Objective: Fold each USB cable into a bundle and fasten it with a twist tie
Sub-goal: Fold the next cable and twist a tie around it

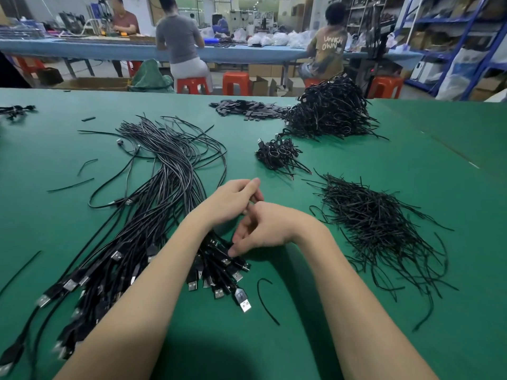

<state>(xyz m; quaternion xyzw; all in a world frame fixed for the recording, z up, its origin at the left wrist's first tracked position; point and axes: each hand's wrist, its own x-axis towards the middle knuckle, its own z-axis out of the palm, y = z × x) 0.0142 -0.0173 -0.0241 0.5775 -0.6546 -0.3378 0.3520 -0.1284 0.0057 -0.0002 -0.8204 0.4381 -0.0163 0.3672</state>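
Observation:
A big sheaf of loose black USB cables (164, 174) fans across the green table, its USB plugs (219, 283) lying near me. My right hand (266, 229) reaches down and left over the plugs, fingers fairly straight, fingertips touching one plug. My left hand (233, 200) hovers just above and behind it, fingers loosely curled, with nothing visible in them. A heap of black twist ties (378, 226) lies to the right. A small pile of tied cable bundles (277, 153) sits beyond my hands.
A large mound of bundled cables (329, 111) and a pile of flat black pieces (247, 108) lie at the far edge. One stray twist tie (264, 300) curls near the plugs. Several people sit on red stools (236, 83) at a table behind.

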